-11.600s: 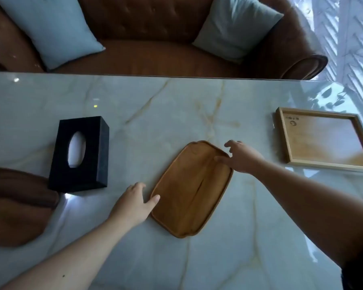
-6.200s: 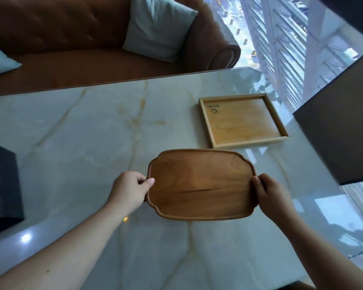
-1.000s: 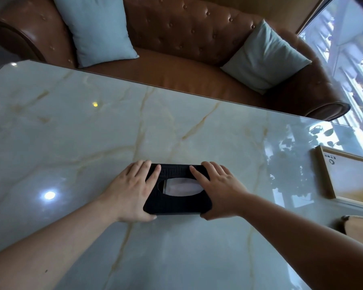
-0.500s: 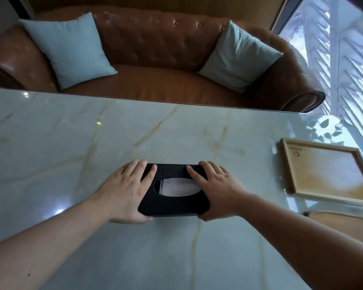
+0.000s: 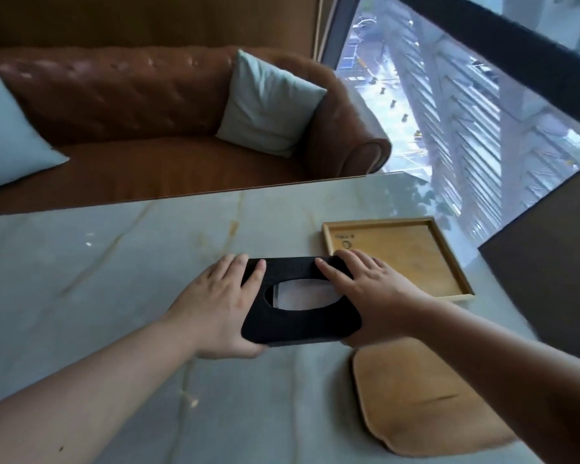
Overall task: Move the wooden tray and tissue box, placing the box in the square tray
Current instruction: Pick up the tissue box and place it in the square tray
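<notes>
While the black tissue box (image 5: 300, 308) is clamped between both hands, it is carried just above the marble table (image 5: 114, 262), or possibly slid on it; contact cannot be told. Left hand (image 5: 215, 309) is wrapped round the box's left end, fingers over the top, thumb under the near edge; right hand (image 5: 370, 298) is closed on the right end the same way. Long axis of the box runs left-right, oval opening up, tissue visible inside. Square tray (image 5: 447, 261) is located to the right and slightly beyond the box, empty, its near-left corner hidden behind the right hand, so the right hand is the nearer one to the target. Box's right end is judged to be just at the tray's left rim. Coming move is judged as a short shift right and away, then a lowering inside the rim; box length against the tray's inner width is to be watched. Rounded wooden tray (image 5: 416, 403) is already parked near the right forearm, empty, clear of the path
</notes>
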Tool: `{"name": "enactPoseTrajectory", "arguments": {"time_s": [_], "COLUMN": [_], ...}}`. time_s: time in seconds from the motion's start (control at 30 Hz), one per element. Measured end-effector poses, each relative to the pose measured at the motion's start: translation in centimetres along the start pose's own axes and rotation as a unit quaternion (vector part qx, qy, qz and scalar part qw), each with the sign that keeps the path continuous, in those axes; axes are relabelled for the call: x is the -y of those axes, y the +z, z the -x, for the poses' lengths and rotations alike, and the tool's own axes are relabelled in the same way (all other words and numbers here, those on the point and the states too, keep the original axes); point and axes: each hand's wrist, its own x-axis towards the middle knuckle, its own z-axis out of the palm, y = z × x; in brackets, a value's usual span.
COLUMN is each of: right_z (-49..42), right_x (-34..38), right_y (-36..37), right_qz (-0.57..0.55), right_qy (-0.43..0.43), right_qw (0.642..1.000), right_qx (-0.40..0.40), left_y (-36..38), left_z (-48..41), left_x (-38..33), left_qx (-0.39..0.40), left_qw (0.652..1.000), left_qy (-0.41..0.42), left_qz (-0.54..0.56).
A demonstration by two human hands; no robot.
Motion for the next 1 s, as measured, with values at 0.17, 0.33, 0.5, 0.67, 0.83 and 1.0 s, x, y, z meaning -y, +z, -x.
{"name": "enactPoseTrajectory", "arguments": {"time_s": [0.17,0.33,0.5,0.67,0.83,1.0], "right_z": [2.1,2.4,1.9,0.8,0.1,0.3], "right_x": [-8.5,-15.0,-18.4,-19.9,-20.8,-20.8], "right_y": [0.1,0.6,1.7,2.9,4.2,4.8], "right_qz": [0.018,0.006,0.004,0.003,-0.014,-0.013], "right_qy": [0.045,0.067,0.061,0.055,0.044,0.052], "right_qw": [0.998,0.996,0.997,0.998,0.998,0.997], "right_qx": [0.028,0.053,0.039,0.041,0.047,0.061], "left_y": [-0.8,-1.0,-0.7,0.0,0.8,1.4], "left_z": [-8.0,-14.0,-17.5,-19.0,-19.5,-19.9], "left_x": [-5.9,-9.8,-11.4,-12.0,-13.1,-13.8], "left_qx": [0.012,0.021,0.044,0.068,0.079,0.095], "left_qw": [0.998,0.997,0.996,0.994,0.993,0.991], "left_qy": [0.036,0.036,0.039,0.022,0.003,-0.001], "left_qz": [0.049,0.064,0.072,0.081,0.090,0.096]}}
